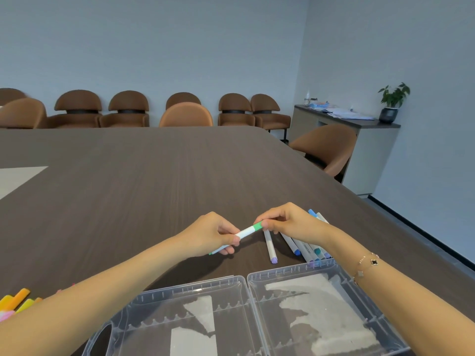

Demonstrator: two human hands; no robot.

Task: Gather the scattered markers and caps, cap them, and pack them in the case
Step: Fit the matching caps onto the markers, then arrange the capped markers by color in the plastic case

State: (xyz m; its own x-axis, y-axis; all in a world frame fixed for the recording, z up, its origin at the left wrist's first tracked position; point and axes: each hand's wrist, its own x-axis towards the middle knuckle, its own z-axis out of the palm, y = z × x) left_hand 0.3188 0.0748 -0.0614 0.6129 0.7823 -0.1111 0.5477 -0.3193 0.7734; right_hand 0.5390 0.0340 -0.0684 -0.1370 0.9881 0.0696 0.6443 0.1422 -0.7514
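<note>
Above the dark bench [159, 176], the left hand [210, 236] pinches a white marker [245, 232] near its middle while the right hand [288, 222] fingers [267, 224] close on its green cap [258, 225]; more capped markers [305, 246] lie just beyond the open clear case [246, 281]

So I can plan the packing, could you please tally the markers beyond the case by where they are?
Held between left hand and right hand: 1, the green-capped marker
Lying alone on the table: 1, the purple-capped marker
In the pile under the right wrist: at least 4, partly hidden
Total: at least 6
</note>
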